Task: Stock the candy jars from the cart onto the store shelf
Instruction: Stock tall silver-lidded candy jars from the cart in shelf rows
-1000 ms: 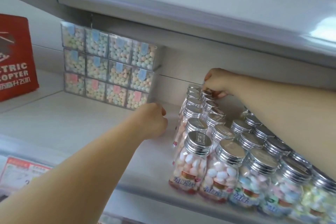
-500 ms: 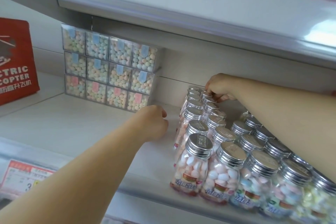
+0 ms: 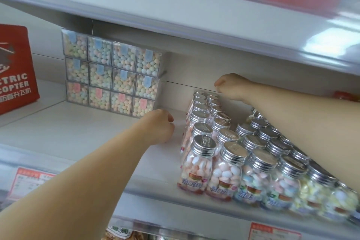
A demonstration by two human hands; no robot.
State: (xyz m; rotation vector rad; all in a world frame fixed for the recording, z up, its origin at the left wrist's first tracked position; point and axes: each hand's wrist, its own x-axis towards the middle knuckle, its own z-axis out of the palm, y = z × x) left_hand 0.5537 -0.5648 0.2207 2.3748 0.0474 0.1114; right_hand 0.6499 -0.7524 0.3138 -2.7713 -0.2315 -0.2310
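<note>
**Left hand** (image 3: 158,127): my forearm reaches in from the lower left and the hand sits low over the shelf (image 3: 78,128). I see it from the back. The fingers (image 3: 170,119) are curled into a loose fist, pressed together, with nothing visible in them. The fist is just beside the left flank of the jar block; I cannot tell whether it touches.

**Right hand** (image 3: 230,86): my forearm crosses above the right-hand rows to the back of the shelf, wrist bent, knuckles up. Its fingers (image 3: 218,84) fold downward behind the hand, so I cannot tell whether they pinch anything. The hand is just above the rearmost lids (image 3: 212,95).

**Candy jars** (image 3: 227,173): clear bottles with silver screw caps, upright in close rows from the shelf's front edge to its back wall. They are filled with pastel tablets, pink-white in the left rows and blue and yellow mixes to the right. The labels carry a red patch and white-blue Chinese script, too blurred to read.

**Clear boxes** (image 3: 111,76): a stack three high and four wide at the back left, well apart from the jars, with pastel candies and blue or pink tabs.

**Red box** (image 3: 15,68): far left, with the partial lettering "TRIC" and "COPTER" above Chinese characters.

**Price tags** (image 3: 29,183): red and white, on the shelf's front rail; illegible.
</note>
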